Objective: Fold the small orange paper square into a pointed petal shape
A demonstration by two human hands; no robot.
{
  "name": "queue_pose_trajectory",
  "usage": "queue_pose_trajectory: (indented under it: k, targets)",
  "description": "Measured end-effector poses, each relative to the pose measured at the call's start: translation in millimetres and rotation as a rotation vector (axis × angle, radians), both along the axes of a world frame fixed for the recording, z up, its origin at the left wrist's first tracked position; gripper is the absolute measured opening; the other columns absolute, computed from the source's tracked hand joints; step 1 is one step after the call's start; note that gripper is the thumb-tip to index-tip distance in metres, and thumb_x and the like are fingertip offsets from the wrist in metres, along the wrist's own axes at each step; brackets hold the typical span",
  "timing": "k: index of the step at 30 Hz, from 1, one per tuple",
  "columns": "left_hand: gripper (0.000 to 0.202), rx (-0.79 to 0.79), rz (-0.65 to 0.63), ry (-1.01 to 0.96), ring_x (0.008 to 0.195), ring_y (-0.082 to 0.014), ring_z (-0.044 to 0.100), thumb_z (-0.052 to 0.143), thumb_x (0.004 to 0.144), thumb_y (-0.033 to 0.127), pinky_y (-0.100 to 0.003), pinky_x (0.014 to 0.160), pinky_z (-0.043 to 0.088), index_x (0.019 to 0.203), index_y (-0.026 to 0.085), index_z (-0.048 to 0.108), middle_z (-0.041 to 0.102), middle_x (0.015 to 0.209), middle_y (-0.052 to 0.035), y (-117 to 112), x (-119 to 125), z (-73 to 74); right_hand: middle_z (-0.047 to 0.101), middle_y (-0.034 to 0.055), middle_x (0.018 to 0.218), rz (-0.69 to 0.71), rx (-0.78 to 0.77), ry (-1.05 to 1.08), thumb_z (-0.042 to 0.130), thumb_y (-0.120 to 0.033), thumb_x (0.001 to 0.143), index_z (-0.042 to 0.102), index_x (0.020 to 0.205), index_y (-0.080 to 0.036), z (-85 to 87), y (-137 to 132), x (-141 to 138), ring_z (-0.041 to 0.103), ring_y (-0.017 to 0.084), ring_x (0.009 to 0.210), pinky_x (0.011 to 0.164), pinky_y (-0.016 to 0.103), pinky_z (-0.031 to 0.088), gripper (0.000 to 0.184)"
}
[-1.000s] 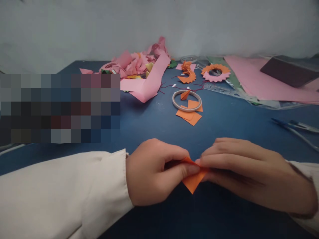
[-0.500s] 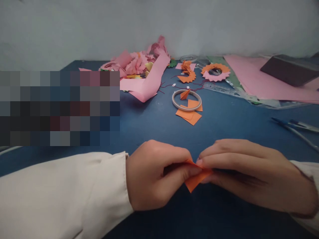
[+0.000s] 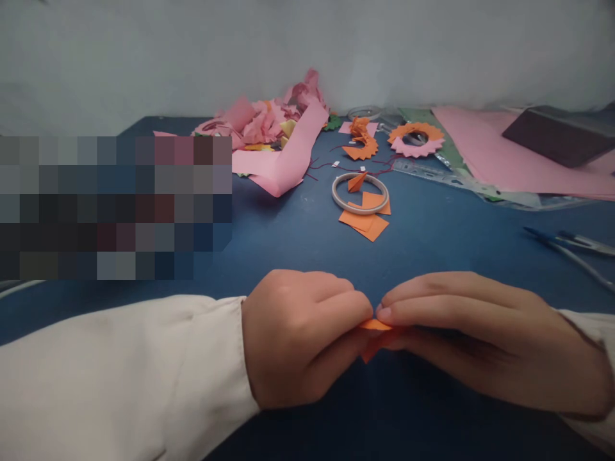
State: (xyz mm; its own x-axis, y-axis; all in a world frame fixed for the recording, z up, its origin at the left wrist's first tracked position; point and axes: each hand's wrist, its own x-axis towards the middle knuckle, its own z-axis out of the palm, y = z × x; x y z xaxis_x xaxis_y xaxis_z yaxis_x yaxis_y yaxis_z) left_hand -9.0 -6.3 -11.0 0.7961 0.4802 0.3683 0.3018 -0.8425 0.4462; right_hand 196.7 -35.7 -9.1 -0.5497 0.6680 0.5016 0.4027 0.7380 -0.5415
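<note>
Between my two hands is a small piece of orange paper [image 3: 375, 325], partly folded, with one corner pointing down. My left hand [image 3: 305, 339] is closed and pinches the paper's left side between thumb and forefinger. From the other side, my right hand [image 3: 490, 339] grips the paper with its fingertips on top and its thumb below. Most of the paper is hidden by the fingers. Beyond the hands lie several orange paper squares [image 3: 372, 227], with a roll of narrow tape [image 3: 336, 200] resting on them and a small folded orange piece [image 3: 356, 182] inside the ring.
A pile of pink paper scraps [image 3: 259, 121] stands at the back left. Behind the tape are an orange-and-pink folded paper ring [image 3: 416, 152] and a curved orange folded strip [image 3: 364, 148]. Pink sheets [image 3: 485, 153], a dark box [image 3: 560, 136], a clear ruler [image 3: 446, 178] and scissors [image 3: 562, 246] lie right.
My left fingers have curled over the paper, and its upper part has folded down toward me. Less of the orange shows now. The things on the table have stayed put.
</note>
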Motion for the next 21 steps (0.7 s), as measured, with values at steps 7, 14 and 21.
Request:
queue_pose_trajectory:
  k: [7, 14, 21]
  targets:
    - [0.022, 0.141, 0.016, 0.028, 0.053, -0.0119, 0.039, 0.045, 0.089, 0.02, -0.028, 0.048, 0.027, 0.076, 0.013, 0.061, 0.052, 0.061, -0.0001, -1.1, -0.4, 0.9, 0.07, -0.0008, 0.085, -0.004, -0.002, -0.021, 0.055, -0.011, 0.085, 0.061, 0.097, -0.022, 0.5, 0.5, 1.3, 0.067, 0.009, 0.073, 0.067, 0.014, 0.056, 0.017]
    - [0.024, 0.189, -0.007, 0.027, 0.054, -0.0127, 0.038, 0.044, 0.089, 0.019, -0.028, 0.048, 0.028, 0.074, 0.011, 0.061, 0.051, 0.06, -0.001, 0.3, 0.5, 0.3, 0.07, 0.0021, 0.086, 0.02, -0.002, -0.006, 0.06, -0.009, 0.081, 0.062, 0.095, -0.015, 0.1, 1.4, 0.2, 0.066, 0.008, 0.075, 0.07, 0.012, 0.053, 0.015]
    - [0.023, 0.074, -0.081, -0.005, 0.054, -0.0115, 0.04, 0.041, 0.09, 0.018, -0.026, 0.049, 0.03, 0.076, 0.014, 0.058, 0.055, 0.062, -0.0009, 2.4, 0.9, 0.3, 0.071, 0.0001, 0.083, 0.072, -0.06, 0.018, 0.058, -0.007, 0.081, 0.063, 0.096, -0.018, 0.7, 2.6, -0.3, 0.067, 0.009, 0.071, 0.066, 0.014, 0.054, 0.019]
